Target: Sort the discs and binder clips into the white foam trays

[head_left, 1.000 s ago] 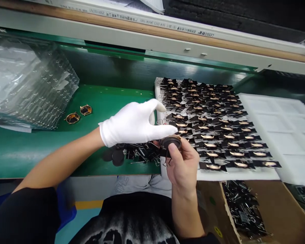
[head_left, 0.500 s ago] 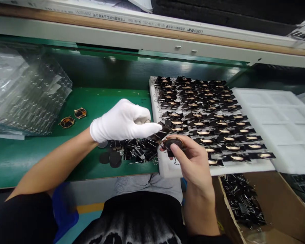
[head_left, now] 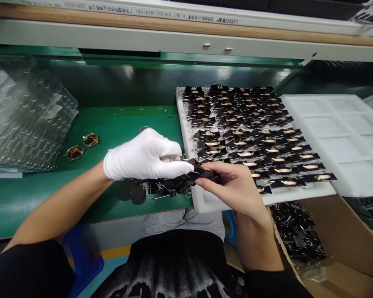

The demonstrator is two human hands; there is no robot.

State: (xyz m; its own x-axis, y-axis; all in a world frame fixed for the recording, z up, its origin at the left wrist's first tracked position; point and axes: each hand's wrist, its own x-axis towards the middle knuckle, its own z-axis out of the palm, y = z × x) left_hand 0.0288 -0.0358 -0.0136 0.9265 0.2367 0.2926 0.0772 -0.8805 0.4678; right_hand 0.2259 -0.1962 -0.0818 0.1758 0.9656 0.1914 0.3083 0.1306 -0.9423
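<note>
My left hand [head_left: 146,156], in a white glove, pinches a black binder clip [head_left: 193,170] between thumb and fingers. Bare, my right hand [head_left: 234,186] grips a watch case [head_left: 209,174], now mostly covered by the fingers. The clip meets the watch case's left edge; whether its jaws are over the rim I cannot tell. Below the glove lies a pile of loose binder clips [head_left: 161,188], beside dark round discs [head_left: 138,193]. Just beyond my right hand, a white foam tray [head_left: 209,203] carries rows of watch cases clamped by binder clips [head_left: 269,140].
Two gold-rimmed watch cases [head_left: 90,140] lie on the green table [head_left: 121,120]. Stacked clear plastic trays [head_left: 25,120] stand at the left. A second foam tray [head_left: 332,130] is at the right, above a cardboard box [head_left: 338,236] with many binder clips [head_left: 298,236]. A shelf edge [head_left: 174,37] crosses the back.
The binder clip and the watch case have come together. My right hand has turned, so the case's dark disc face, plain before, is mostly hidden. The whole view has shifted slightly.
</note>
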